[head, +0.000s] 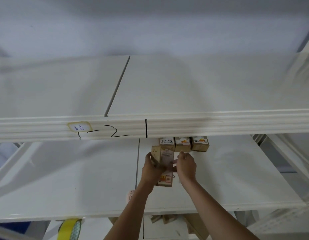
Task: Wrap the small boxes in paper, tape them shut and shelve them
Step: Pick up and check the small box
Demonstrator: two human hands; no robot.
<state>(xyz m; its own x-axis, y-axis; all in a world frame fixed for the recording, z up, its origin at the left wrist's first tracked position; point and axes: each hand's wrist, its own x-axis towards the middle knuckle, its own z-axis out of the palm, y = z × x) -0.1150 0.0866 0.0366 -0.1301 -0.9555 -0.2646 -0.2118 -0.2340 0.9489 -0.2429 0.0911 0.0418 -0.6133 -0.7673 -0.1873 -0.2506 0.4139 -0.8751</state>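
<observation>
Both arms reach up onto the lower shelf [219,179] of a white rack. The left hand [151,168] has its grip closed around a wrapped box [161,156], brown paper with a printed label on its face, fingers curled over the box's left side and lower edge. The box stands tilted on the shelf board, just in front of a row of 3 wrapped boxes [184,144] that sit side by side at the back, partly hidden under the upper shelf's front rail [202,124]. The right hand [185,164] is at the held box's right edge with its fingers bent; motion blur makes it hard to say, but it seems to touch or pinch the paper there rather than grasp the whole box. Another wrapped box [165,181] lies flat on the shelf below the hands, partly covered by the left wrist, showing an orange and white label.

The front rail carries a yellow-edged sticker [79,126] with handwriting, black marker strokes beside it and a vertical black line [146,128]. A roll of yellow tape [70,228] sits below the shelf's front edge at lower left. More brown boxes [160,219] show beneath the shelf, between the forearms.
</observation>
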